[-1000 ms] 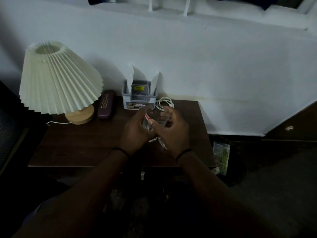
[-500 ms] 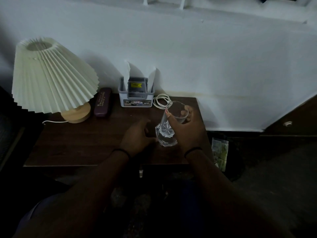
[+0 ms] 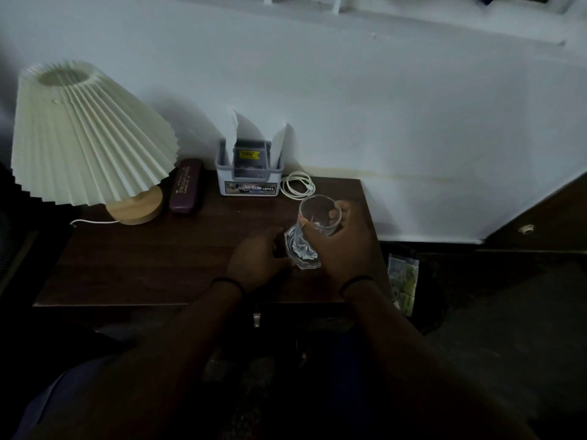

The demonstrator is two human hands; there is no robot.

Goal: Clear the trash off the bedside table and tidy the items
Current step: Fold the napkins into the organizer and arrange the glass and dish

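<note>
On the bedside table's right side, the right hand now grips the glass alone; the left hand, fingers loosely curled, has let go. Placement appears near.

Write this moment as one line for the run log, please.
right hand: holds glass on table | left hand: beside glass, empty | cable: coiled behind
</note>
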